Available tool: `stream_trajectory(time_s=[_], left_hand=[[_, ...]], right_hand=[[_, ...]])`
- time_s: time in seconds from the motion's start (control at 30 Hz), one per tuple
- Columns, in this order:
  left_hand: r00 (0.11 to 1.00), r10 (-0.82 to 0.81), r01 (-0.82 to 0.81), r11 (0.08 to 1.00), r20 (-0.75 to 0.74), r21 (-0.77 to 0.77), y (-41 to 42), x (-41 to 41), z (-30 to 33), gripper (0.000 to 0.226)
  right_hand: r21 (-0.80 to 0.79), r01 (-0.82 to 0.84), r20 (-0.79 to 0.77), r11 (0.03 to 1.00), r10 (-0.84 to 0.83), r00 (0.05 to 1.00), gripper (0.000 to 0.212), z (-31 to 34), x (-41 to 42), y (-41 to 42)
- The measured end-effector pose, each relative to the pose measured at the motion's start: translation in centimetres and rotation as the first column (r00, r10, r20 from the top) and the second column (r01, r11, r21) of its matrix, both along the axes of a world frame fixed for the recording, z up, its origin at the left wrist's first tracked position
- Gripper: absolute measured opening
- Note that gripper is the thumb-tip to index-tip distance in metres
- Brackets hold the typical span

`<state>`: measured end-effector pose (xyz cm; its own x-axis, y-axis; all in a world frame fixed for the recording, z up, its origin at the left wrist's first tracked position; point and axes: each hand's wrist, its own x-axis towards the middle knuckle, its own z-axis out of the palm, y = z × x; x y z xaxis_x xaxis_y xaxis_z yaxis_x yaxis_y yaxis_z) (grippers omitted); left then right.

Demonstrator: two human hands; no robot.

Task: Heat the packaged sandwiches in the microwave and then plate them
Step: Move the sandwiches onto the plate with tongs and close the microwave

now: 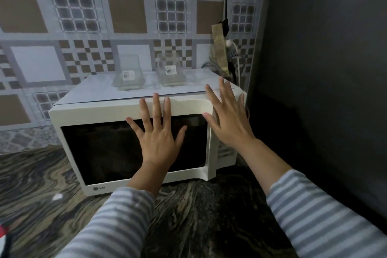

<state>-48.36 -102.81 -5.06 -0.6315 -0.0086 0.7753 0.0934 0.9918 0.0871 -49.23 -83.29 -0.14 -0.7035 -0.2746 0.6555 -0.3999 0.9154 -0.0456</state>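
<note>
Two hands spread flat, grasping nothing: left hand (157, 132), right hand (227, 118); LG microwave (100, 189) door shut

There is only one view, taken from the person's head, looking forward and down over both outstretched arms. It sits close to the white microwave (134, 144), near enough that its door and top fill the middle of the picture. The lens is wide, so the tiled wall (83, 27) behind bows at the edges and the marbled worktop (41, 184) spreads across the bottom. The view faces the wall almost square on, turned slightly so the microwave's front runs at a slant. A dark panel (324, 69) closes off the right side; what it is I cannot tell, the light there being poor. The striped sleeves (326, 215) enter from the lower corners.
</note>
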Motion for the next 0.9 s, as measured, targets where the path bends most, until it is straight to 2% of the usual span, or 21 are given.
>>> stream_trajectory(time_s=[0.13, 0.33, 0.6, 0.9], left_hand=[[0.998, -0.029, 0.025, 0.998, 0.063, 0.054, 2.9, 1.1, -3.4, 0.079], [0.985, 0.010, -0.033, 0.991, 0.172, 0.130, 7.5, 0.9, -8.0, 0.102], [0.977, 0.073, -0.097, 0.989, 0.200, 0.111, 7.9, 0.3, -8.8, 0.110], [0.955, 0.117, -0.150, 0.983, 0.272, 0.106, 8.3, -0.4, -8.4, 0.109]], right_hand=[[0.069, -0.028, -0.009, 0.997, 0.029, 1.000, 0.069, -2.6, -0.6, 2.7], [0.190, -0.120, -0.091, 0.975, 0.139, 0.986, 0.073, -4.5, -2.3, 5.0], [0.247, -0.156, -0.184, 0.956, 0.204, 0.962, 0.090, -8.3, -3.4, 5.4], [0.253, -0.036, -0.254, 0.967, 0.102, 0.962, 0.093, -9.1, -4.0, 4.6]])
